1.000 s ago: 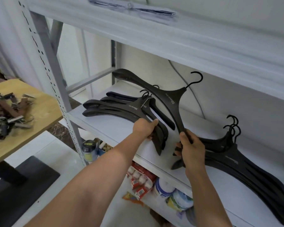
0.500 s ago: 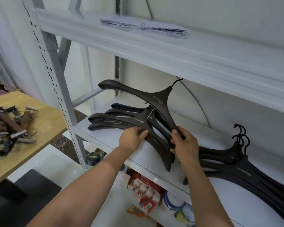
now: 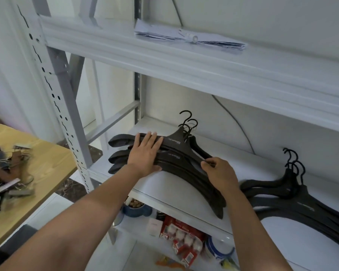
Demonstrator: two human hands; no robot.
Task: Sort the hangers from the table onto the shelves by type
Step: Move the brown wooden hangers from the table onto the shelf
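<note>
A stack of wide black hangers [image 3: 176,153] lies flat on the white middle shelf [image 3: 164,188], hooks pointing to the back wall. My left hand [image 3: 146,153] rests flat on the stack's left arms with straight fingers. My right hand [image 3: 219,173] holds the right arm of the top hanger, fingers curled over it. A second pile of black hangers [image 3: 294,194] lies further right on the same shelf. On the wooden table [image 3: 47,165] at the left lies a heap of brown and dark clip hangers [image 3: 6,173].
A sheaf of papers [image 3: 190,37] lies on the upper shelf. The grey perforated rack post [image 3: 63,106] stands between table and shelf. The bottom shelf holds a blue bowl [image 3: 135,209], red packets [image 3: 182,237] and tape rolls.
The hanger my right hand held up has come down flat onto the left stack. My left hand has gone from gripping the stack's edge to lying flat on top of it.
</note>
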